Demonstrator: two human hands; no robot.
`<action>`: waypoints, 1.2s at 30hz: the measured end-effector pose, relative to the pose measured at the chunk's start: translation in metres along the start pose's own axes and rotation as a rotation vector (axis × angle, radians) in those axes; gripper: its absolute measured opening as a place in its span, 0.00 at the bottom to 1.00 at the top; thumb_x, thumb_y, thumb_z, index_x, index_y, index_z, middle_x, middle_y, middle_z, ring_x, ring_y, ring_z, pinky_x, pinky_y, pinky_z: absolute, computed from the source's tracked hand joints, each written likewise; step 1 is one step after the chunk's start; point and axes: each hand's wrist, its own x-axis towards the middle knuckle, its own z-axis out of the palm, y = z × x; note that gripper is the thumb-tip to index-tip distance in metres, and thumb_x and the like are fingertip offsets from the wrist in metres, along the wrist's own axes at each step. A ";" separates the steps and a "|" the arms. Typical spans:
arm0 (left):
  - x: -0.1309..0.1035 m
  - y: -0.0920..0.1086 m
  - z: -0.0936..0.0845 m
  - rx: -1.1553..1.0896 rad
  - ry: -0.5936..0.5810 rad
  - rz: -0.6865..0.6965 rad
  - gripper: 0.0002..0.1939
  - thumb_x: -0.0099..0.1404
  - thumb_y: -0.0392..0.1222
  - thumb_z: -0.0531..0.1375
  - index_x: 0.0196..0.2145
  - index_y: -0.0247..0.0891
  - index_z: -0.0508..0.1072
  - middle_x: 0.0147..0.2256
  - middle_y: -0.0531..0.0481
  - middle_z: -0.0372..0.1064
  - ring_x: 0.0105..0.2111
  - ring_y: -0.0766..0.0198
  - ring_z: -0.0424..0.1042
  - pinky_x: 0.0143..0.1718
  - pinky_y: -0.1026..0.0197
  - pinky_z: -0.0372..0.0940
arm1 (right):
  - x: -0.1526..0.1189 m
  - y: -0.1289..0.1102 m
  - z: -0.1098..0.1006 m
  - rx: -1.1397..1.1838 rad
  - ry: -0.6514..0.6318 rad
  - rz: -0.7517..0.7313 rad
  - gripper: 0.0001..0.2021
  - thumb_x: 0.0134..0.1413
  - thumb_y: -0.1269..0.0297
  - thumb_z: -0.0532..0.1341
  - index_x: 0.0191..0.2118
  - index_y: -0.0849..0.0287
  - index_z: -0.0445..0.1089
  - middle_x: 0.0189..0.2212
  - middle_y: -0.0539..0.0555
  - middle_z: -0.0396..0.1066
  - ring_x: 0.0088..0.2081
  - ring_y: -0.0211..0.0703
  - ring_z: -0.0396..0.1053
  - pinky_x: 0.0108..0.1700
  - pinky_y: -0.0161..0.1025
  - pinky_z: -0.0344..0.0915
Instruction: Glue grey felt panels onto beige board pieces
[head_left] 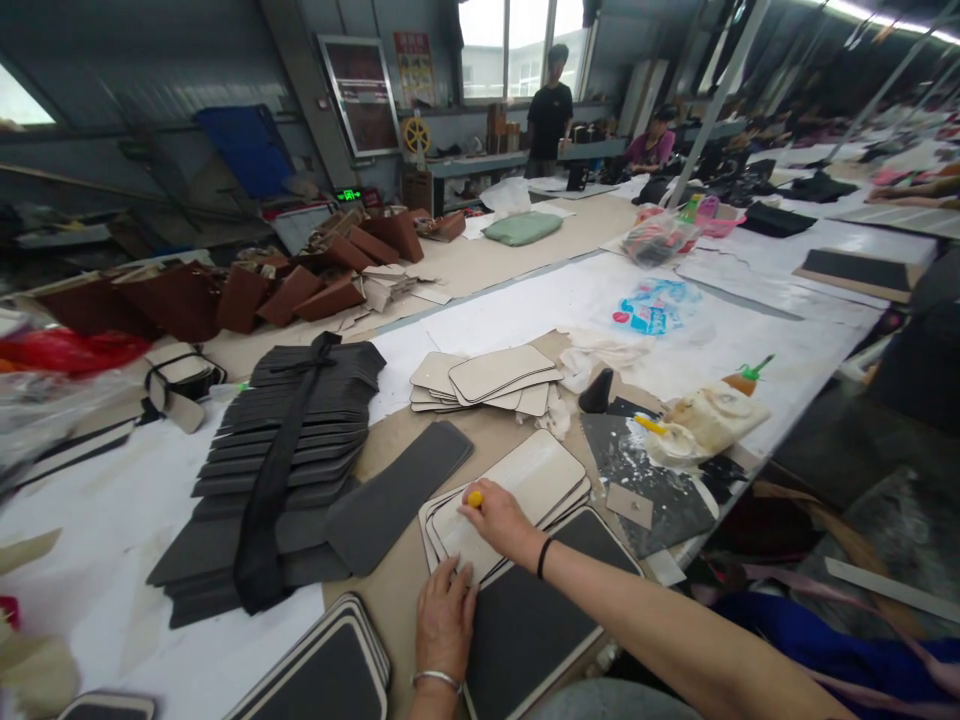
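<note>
"Head view: what is held?"
"A yellow object (475, 498) is gripped by the right hand (501, 520) over cream panels (538, 478); at their near left corner the left hand (445, 608) is laid, loosely spread."
"And beyond?"
"Strapped dark sheets (330, 450) are stacked left."

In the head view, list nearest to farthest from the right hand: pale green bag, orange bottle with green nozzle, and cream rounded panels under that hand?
1. Cream rounded panels, under the right hand.
2. Orange bottle with green nozzle, ahead, right.
3. Pale green bag, far ahead.
</note>
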 end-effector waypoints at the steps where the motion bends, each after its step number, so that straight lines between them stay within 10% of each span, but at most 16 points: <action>1: 0.000 0.000 0.000 0.003 0.013 0.006 0.12 0.62 0.41 0.52 0.38 0.41 0.74 0.40 0.43 0.71 0.41 0.56 0.70 0.39 0.52 0.69 | -0.001 -0.008 0.007 0.080 -0.004 0.034 0.02 0.50 0.66 0.59 0.29 0.58 0.67 0.30 0.52 0.68 0.34 0.39 0.66 0.40 0.36 0.61; 8: 0.002 0.004 -0.004 0.080 0.030 0.036 0.11 0.62 0.40 0.52 0.37 0.40 0.74 0.40 0.44 0.71 0.40 0.58 0.70 0.38 0.55 0.69 | 0.012 0.004 0.012 0.329 -0.060 0.260 0.03 0.45 0.67 0.60 0.27 0.59 0.69 0.26 0.51 0.70 0.29 0.38 0.67 0.34 0.33 0.62; 17: 0.003 0.007 -0.008 0.110 -0.023 0.028 0.10 0.60 0.38 0.55 0.39 0.40 0.73 0.42 0.44 0.71 0.42 0.57 0.70 0.39 0.53 0.68 | 0.019 0.110 -0.113 -0.123 0.349 0.449 0.09 0.45 0.60 0.57 0.30 0.60 0.70 0.27 0.55 0.71 0.32 0.46 0.69 0.38 0.40 0.61; 28: 0.003 -0.002 -0.012 -0.015 -0.050 0.002 0.11 0.62 0.42 0.53 0.39 0.38 0.71 0.42 0.43 0.71 0.43 0.57 0.70 0.41 0.52 0.67 | -0.044 0.015 0.005 0.405 -0.014 0.279 0.08 0.46 0.60 0.56 0.28 0.59 0.68 0.26 0.50 0.70 0.30 0.38 0.67 0.36 0.35 0.63; 36: 0.005 0.000 -0.016 0.011 -0.050 0.030 0.11 0.62 0.44 0.52 0.35 0.39 0.72 0.41 0.43 0.72 0.42 0.57 0.70 0.40 0.53 0.66 | -0.017 0.116 -0.096 -0.086 0.317 0.408 0.11 0.45 0.58 0.55 0.28 0.59 0.70 0.26 0.55 0.71 0.29 0.44 0.68 0.37 0.41 0.62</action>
